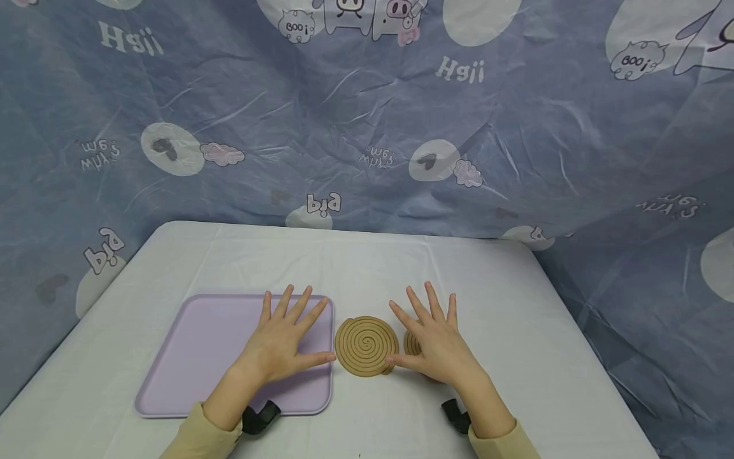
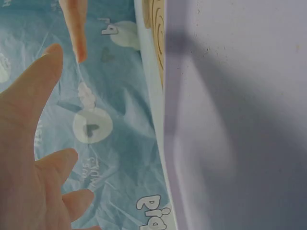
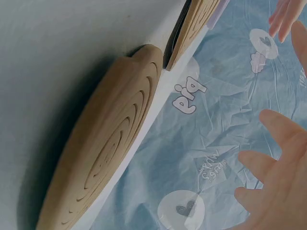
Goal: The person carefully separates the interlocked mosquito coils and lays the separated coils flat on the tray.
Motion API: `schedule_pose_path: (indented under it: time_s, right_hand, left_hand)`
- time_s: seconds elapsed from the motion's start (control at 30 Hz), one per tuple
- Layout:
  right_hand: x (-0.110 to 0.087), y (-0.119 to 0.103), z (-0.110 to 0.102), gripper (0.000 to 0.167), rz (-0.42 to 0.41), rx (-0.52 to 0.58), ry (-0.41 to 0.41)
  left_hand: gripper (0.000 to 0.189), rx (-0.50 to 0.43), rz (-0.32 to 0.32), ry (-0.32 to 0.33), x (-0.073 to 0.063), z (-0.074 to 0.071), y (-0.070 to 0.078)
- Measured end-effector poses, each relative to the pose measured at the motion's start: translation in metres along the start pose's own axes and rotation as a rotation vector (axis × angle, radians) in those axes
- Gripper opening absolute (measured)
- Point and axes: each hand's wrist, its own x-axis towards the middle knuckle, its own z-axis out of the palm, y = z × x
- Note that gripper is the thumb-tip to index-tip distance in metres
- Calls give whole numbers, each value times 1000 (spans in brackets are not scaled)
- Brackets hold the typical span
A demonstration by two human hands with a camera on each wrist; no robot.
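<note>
My left hand (image 1: 279, 347) hovers over the right part of a lilac tray (image 1: 197, 354), fingers spread and holding nothing. To the tray's right lies a tan spiral disc (image 1: 366, 344), which looks like a mosquito coil. A second spiral disc (image 1: 410, 345) is mostly hidden beneath my right hand (image 1: 438, 347) in the head view. That hand is also spread and holds nothing; its thumb overlaps the first disc's edge in the head view. Seen from the right wrist, the nearer disc (image 3: 108, 148) shows thick sides and a short tail end.
A white cloth (image 1: 367, 268) covers the table. Behind it hangs a blue printed curtain (image 1: 367, 115). Black wrist devices (image 1: 260, 417) show at both sleeves. Small dark specks (image 2: 208, 51) dot the tray surface in the left wrist view.
</note>
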Motion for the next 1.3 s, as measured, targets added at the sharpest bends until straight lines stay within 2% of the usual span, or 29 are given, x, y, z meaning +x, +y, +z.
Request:
schedule_pose_path:
  time_s: [0.13, 0.27, 0.5, 0.7, 0.8, 0.97, 1.2, 1.3]
  right_hand:
    - [0, 0, 1, 94, 9, 25, -15]
    - [1, 0, 3, 94, 16, 67, -43]
    - [4, 0, 9, 90, 16, 136, -62]
    - [4, 0, 11, 84, 45, 357, -109]
    - [5, 0, 12, 81, 91, 456, -130]
    - [7, 3, 16, 78, 188, 629, -163]
    - [11, 8, 28, 68, 301, 853, -199]
    - [11, 9, 33, 64, 335, 891, -211]
  left_hand:
    - [91, -17, -2, -11, 0, 2, 0]
    - [91, -67, 1, -47, 0, 4, 1]
    - [86, -199, 29, -115, 3, 6, 6]
    - [84, -379, 44, -166, 6, 9, 11]
    - [83, -464, 31, -149, 8, 16, 12]
    - [71, -607, -35, -84, 11, 28, 14]
    - [51, -842, -202, -58, 20, 36, 22]
    - [46, -855, -254, -49, 24, 39, 24]
